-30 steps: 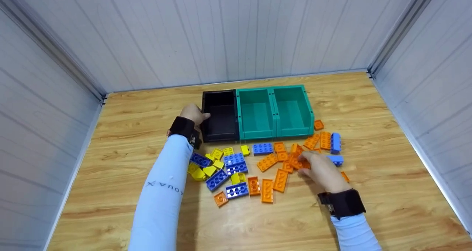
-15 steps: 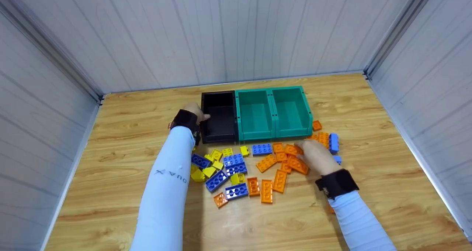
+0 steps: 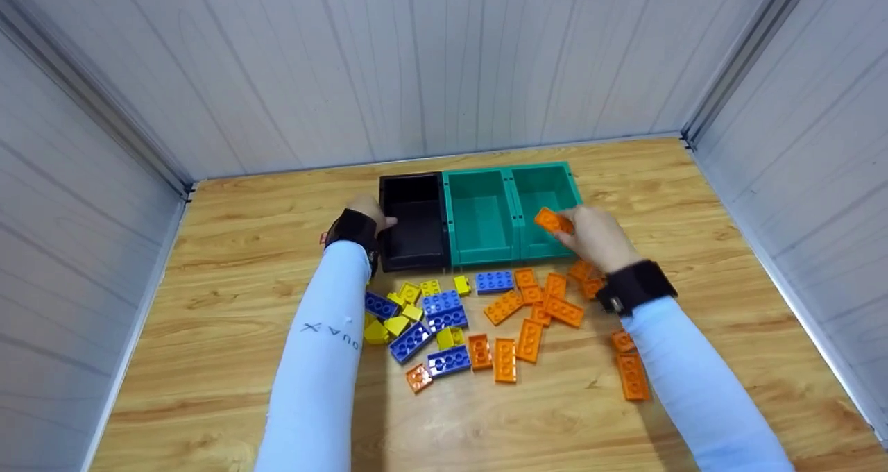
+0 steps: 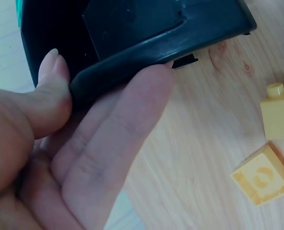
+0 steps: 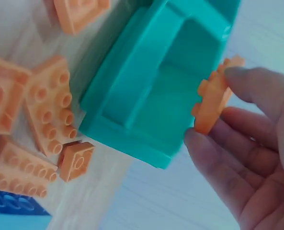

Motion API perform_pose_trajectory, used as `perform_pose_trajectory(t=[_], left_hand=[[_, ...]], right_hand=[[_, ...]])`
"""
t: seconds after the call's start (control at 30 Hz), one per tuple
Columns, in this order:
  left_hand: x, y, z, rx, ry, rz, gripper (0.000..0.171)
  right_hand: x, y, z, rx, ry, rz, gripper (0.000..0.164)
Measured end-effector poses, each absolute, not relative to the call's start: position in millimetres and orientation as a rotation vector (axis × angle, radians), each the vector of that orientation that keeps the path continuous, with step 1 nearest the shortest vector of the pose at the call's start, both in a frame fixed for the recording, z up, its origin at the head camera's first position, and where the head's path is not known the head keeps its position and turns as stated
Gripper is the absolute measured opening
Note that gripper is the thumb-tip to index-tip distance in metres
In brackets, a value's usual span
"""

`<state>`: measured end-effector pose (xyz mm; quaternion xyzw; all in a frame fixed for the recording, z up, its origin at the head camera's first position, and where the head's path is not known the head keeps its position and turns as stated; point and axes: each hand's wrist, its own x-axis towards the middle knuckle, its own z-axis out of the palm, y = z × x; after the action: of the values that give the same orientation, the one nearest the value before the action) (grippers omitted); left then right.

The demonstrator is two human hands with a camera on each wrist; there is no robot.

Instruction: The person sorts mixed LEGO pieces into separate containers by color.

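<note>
My right hand (image 3: pixel 602 241) pinches an orange toy building brick (image 3: pixel 549 220) over the right green bin (image 3: pixel 544 189). In the right wrist view the brick (image 5: pixel 210 106) is tilted on edge between thumb and fingertips, its studs facing the bin's hollow. At the left end of the bin row, my left hand (image 3: pixel 363 209) grips the side wall of the black bin (image 3: pixel 416 239). The left wrist view shows the thumb inside that wall and the fingers along its outside. The middle green bin (image 3: pixel 480 212) stands between the two, and no bricks show inside the bins.
Yellow bricks (image 3: pixel 397 326) and blue bricks (image 3: pixel 409 341) lie mixed in front of the black bin. Several orange bricks (image 3: pixel 529 340) spread across the middle and right, with two more (image 3: pixel 633 377) beside the right forearm. Pale panel walls (image 3: pixel 444 69) enclose the table.
My right hand has moved from among the orange bricks up to the right green bin, now carrying an orange brick. The left hand keeps its grip on the black bin.
</note>
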<state>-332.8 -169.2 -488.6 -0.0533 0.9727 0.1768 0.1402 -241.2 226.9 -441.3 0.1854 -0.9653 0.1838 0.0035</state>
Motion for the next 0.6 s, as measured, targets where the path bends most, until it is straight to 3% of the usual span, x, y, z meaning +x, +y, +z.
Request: perform_pose_trajectory(t=[0.13,0.2,0.37,0.6], left_hand=[[-367,-169,-529,-0.085,2.859,0.367,0.068],[-370,-162,-530,-0.089,2.854,0.363,0.062],[-348,-147,-496,-0.067,2.822,0.427,0.048],[-309,-142,-438,-0.056,2.769,0.406,0.048]], right_hand=[[-267,228,-449,0.535,-3.081,0.502,0.031],[-273,230,-454,0.518,-3.093,0.474,0.028],[-273,236,-461,0.524,-3.081,0.455,0.030],[-234,238,-444,0.604,-2.993,0.552,0.029]])
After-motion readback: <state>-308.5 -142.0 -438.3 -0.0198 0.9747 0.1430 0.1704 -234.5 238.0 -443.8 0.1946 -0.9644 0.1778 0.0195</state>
